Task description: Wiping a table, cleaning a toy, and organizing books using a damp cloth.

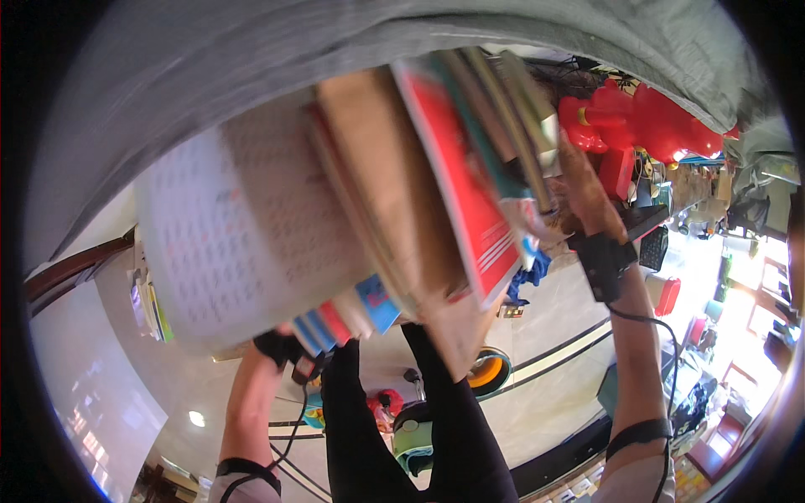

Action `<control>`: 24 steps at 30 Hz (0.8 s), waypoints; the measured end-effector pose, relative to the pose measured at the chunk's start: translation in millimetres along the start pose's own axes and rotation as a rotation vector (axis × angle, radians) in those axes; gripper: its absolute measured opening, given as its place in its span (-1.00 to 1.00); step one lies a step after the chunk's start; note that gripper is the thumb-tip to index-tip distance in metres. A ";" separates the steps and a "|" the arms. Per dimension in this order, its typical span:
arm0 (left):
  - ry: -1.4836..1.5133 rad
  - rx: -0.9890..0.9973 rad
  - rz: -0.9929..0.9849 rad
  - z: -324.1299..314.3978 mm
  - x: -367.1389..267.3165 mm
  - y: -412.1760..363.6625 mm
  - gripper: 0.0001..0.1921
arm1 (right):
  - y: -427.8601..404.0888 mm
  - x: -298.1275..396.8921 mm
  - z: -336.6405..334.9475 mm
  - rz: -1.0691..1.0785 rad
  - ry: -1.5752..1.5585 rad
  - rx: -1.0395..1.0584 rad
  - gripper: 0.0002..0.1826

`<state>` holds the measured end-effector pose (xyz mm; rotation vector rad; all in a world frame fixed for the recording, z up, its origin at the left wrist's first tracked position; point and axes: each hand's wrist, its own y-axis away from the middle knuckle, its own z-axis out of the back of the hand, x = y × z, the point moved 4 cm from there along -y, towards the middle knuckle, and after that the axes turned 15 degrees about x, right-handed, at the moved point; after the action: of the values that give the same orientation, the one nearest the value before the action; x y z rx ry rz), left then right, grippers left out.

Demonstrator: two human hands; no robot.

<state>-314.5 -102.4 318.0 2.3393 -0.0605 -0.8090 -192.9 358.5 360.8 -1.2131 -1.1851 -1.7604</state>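
A large, blurred stack of books and papers [377, 188] fills the middle of the view, held between my two hands. At its left lies an open sheet or page [207, 251] with rows of writing. A brown cover and a red book [465, 188] stand near the middle, with several thinner books at the right. My right hand [582, 185] presses along the stack's right end, a black device strapped at the wrist. My left hand [286, 333] is mostly hidden beneath the lower left of the stack, beside blue and red book spines [327, 324]; its wrist also bears a strapped device.
Red balloon-like objects [641, 119] are at the upper right, above a cluttered surface. A round orange-and-black container [490, 371] stands on the tiled floor near my legs. More books [151, 308] are at the left, near a glossy white surface [94, 390]. Cables hang from both wrists.
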 end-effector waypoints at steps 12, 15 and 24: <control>0.521 -0.724 -0.249 180.4 58.1 194.0 -0.47 | 23.2 26.0 -197.6 -0.453 0.296 -0.030 -0.14; 0.548 -0.753 -0.330 219.7 55.7 193.7 -0.47 | 30.1 29.9 -222.1 -0.482 0.261 -0.030 -0.16; 0.642 -0.842 -0.394 244.0 100.8 211.0 -0.46 | 100.8 -54.3 -172.1 -0.249 0.180 -0.171 -0.40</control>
<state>-337.4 -431.5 244.7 1.6869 0.8635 -0.1384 -140.6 164.0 313.9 -1.0084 -1.1363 -2.1455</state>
